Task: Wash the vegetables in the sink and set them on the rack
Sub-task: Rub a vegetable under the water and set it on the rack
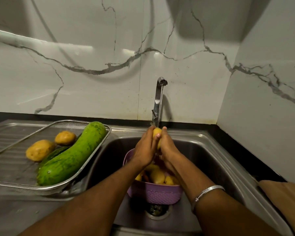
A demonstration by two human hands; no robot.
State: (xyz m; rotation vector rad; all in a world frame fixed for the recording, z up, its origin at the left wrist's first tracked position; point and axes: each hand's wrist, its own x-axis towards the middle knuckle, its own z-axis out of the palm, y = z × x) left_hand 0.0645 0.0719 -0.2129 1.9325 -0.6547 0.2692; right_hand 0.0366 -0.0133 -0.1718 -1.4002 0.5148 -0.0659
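Fingers (158, 135) of both hands curled round one yellow potato (156, 133), right under the thin water stream (160, 106) from the tap (157, 99). Left hand (145, 149) on one side, right hand (168, 147) on the other — palms pressed close together, above the steel sink (211, 154). Silver bangles (205, 193) on the right wrist. Below the hands, a purple basket (153, 193) inside the sink, with more yellow potatoes (157, 176) in it. Just under the basket, the round drain (156, 211). Off to the left, a wire mesh rack (95, 150) on the ribbed draining board (5, 142) — holding a big green gourd (71, 155) and two washed potatoes (39, 149) beside it. Behind everything, a white marble wall (109, 48) with grey veins.
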